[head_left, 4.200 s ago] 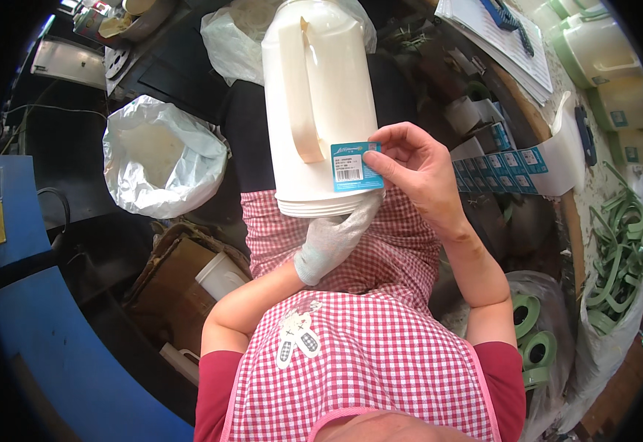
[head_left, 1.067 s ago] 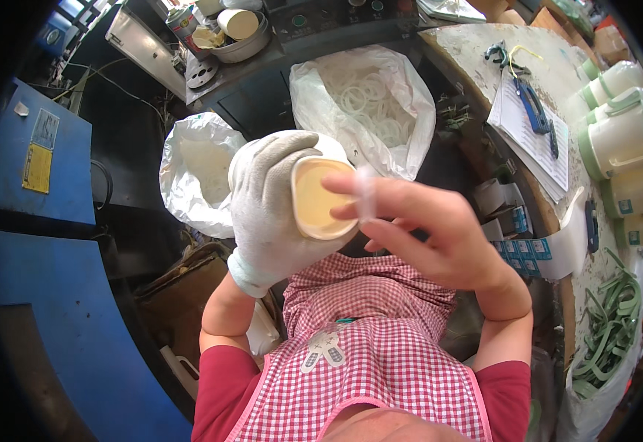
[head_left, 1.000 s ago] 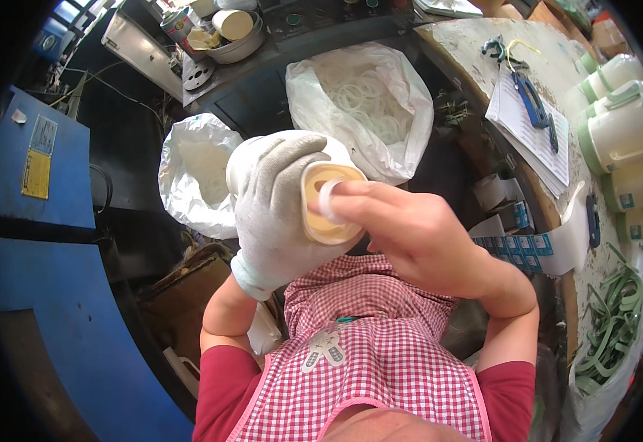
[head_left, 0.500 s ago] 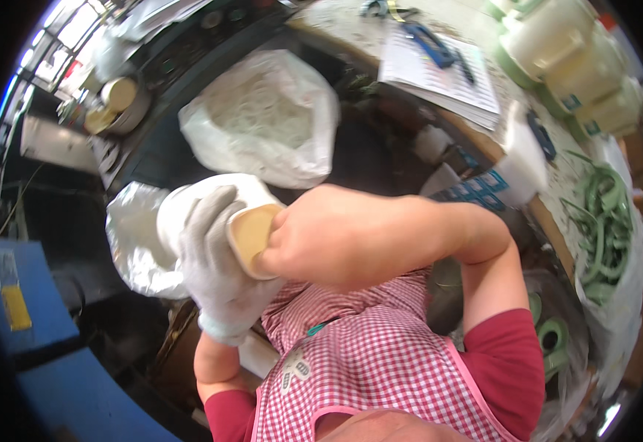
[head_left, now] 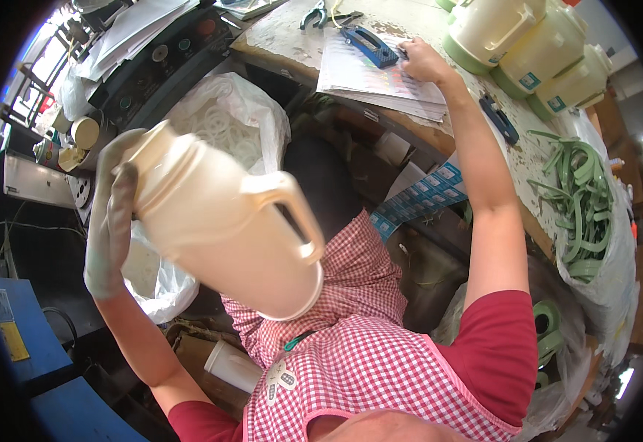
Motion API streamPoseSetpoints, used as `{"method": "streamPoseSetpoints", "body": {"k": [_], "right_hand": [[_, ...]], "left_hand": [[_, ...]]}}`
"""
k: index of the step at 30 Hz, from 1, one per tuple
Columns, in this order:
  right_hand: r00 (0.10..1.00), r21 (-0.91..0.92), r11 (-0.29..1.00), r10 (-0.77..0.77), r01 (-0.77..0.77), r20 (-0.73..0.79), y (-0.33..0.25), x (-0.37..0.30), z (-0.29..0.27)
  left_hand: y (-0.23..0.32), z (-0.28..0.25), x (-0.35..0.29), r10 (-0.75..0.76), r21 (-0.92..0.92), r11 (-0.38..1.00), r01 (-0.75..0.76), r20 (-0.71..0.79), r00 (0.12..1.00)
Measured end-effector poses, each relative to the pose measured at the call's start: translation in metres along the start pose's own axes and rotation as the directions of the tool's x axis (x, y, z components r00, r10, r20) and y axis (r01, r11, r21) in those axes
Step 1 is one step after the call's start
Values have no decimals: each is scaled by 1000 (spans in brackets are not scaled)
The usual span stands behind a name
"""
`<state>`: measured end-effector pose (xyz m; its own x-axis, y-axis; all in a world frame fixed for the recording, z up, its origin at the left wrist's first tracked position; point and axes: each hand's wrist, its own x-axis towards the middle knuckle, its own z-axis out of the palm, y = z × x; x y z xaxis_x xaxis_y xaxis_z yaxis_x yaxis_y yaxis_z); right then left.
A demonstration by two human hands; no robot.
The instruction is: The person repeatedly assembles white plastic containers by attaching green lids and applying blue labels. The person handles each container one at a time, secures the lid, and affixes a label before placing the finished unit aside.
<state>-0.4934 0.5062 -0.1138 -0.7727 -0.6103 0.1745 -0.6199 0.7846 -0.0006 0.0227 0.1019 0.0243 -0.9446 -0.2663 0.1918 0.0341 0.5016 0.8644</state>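
Note:
My gloved left hand (head_left: 114,202) grips a cream plastic jug (head_left: 218,221) by its narrow end. The jug is tilted, with its handle (head_left: 292,210) to the right and its wide end low over my lap. My bare right hand (head_left: 426,60) is stretched out to the bench, fingers closed at a small dark thing (head_left: 402,51) on the sheets of paper (head_left: 380,85). What that thing is, I cannot make out. Just left of it lies a blue hand tool (head_left: 369,46).
Cream jugs with green bases (head_left: 483,37) stand at the bench's far right. Green strips (head_left: 579,199) fill a bag on the right. A white bag of pale rings (head_left: 233,121) sits ahead. Pliers (head_left: 314,16), another dark tool (head_left: 498,118) and a blue label strip (head_left: 424,195) lie around.
My right hand has left the jug's opening and reached out to the papers on the bench. My left hand has moved left and turned the jug, so its side and handle now show.

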Motion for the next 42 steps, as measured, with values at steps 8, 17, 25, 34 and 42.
{"method": "streamPoseSetpoints", "body": {"k": [8,17,25,34,42], "right_hand": [[944,430,865,322,-259,-79,-62,-65,-49],[937,183,971,205,-157,-284,-96,-96,-28],[963,216,968,176,-131,-204,-101,-88,-37],[959,959,89,-58,-270,276,-256,-177,-70],[979,971,216,-155,-100,135,-314,-189,-60]], "left_hand": [[-54,50,98,6,64,998,0,-95,995],[-101,111,161,-350,408,857,314,16,937],[-153,122,144,-174,367,913,177,-42,984],[-103,114,-5,-233,-385,916,112,-284,930],[-114,145,-25,-20,-405,913,-55,-179,984]]}}
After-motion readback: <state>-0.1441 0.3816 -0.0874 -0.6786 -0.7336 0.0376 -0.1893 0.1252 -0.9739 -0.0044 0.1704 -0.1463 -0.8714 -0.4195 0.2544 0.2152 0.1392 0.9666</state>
